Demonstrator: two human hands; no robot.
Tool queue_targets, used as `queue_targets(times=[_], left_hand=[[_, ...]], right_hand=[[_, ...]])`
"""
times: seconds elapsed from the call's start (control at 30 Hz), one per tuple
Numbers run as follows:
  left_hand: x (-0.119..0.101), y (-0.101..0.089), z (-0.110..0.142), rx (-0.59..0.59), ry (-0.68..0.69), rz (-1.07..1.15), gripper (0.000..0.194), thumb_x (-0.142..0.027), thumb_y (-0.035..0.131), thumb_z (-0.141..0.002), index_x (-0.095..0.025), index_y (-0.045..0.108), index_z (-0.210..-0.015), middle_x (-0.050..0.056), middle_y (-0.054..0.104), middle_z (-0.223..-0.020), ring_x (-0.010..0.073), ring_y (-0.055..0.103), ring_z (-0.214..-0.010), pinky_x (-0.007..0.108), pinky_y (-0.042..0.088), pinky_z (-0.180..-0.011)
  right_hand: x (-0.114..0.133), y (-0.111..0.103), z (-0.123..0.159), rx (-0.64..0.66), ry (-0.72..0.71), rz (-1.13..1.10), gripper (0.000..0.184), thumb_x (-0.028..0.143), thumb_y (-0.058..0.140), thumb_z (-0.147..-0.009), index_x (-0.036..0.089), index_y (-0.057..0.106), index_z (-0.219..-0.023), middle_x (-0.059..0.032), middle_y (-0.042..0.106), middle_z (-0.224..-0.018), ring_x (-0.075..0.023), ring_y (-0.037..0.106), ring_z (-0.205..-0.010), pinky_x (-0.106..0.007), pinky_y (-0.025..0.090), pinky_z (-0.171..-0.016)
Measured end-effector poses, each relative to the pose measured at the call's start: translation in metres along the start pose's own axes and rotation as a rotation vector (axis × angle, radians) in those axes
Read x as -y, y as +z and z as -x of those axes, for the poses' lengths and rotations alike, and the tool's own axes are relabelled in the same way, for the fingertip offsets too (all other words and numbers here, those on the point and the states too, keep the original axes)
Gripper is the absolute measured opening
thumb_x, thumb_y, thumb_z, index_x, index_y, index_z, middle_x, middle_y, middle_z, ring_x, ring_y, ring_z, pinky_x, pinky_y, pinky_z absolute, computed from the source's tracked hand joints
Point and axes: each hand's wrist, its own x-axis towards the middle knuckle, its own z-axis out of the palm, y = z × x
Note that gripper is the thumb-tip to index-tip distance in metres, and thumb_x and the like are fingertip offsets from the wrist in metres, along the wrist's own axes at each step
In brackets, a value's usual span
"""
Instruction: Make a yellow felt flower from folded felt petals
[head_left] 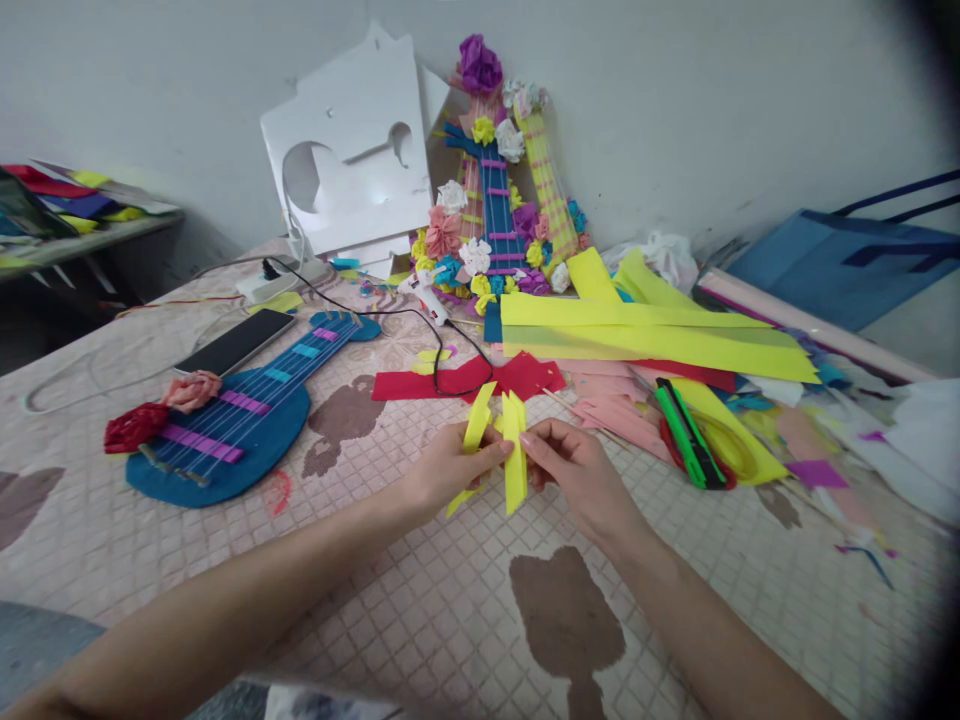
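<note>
Folded strips of yellow crepe paper (515, 468) stand between my two hands, above the middle of the table. My left hand (451, 468) is closed on them, and another yellow strip (478, 418) sticks up and down between its fingers. On the other side, my right hand (576, 468) pinches the edge of the upright folded strip with thumb and forefinger. Just beyond my fingers lies a red strip of crepe paper (442, 382). The inner folds are hidden by my fingers.
To the left lie a blue toy guitar (251, 425) with paper flowers and a phone (235, 342). A glue gun (426, 292) with its cable rests behind. On the right are yellow paper sheets (645, 340) and a green cutter (688, 435). Flower-decked guitars (499, 205) lean on the wall.
</note>
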Motion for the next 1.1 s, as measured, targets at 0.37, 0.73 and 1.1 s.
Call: queue_targets(times=[0.37, 0.73, 1.1], left_hand=[[0.000, 0.001, 0.000, 0.003, -0.003, -0.001, 0.035, -0.046, 0.066, -0.072, -0.015, 0.050, -0.069, -0.008, 0.036, -0.046, 0.0039, 0.029, -0.041, 0.018, 0.020, -0.041], [0.001, 0.003, 0.004, 0.005, -0.003, -0.132, 0.030, -0.043, 0.064, -0.074, -0.016, 0.052, -0.068, -0.007, 0.040, -0.048, 0.0057, 0.035, -0.042, 0.020, 0.025, -0.042], [0.001, 0.001, 0.000, -0.064, -0.015, 0.090, 0.034, -0.042, 0.066, -0.074, -0.015, 0.047, -0.065, -0.008, 0.036, -0.045, 0.0027, 0.028, -0.040, 0.018, 0.021, -0.042]], right_hand=[[0.000, 0.001, 0.001, 0.027, -0.003, 0.030, 0.033, 0.050, 0.061, -0.079, 0.018, 0.056, -0.073, 0.0033, 0.052, -0.056, -0.0093, 0.047, -0.050, -0.023, 0.040, -0.049], [0.002, 0.005, 0.001, -0.025, -0.007, 0.050, 0.033, 0.050, 0.060, -0.079, 0.019, 0.059, -0.088, 0.0015, 0.057, -0.069, -0.0097, 0.049, -0.053, -0.023, 0.040, -0.047], [-0.007, 0.017, 0.012, 0.015, -0.402, 0.447, 0.051, 0.037, 0.038, -0.094, 0.031, 0.027, -0.144, -0.0077, 0.040, -0.138, -0.0229, 0.040, -0.125, -0.043, 0.037, -0.103]])
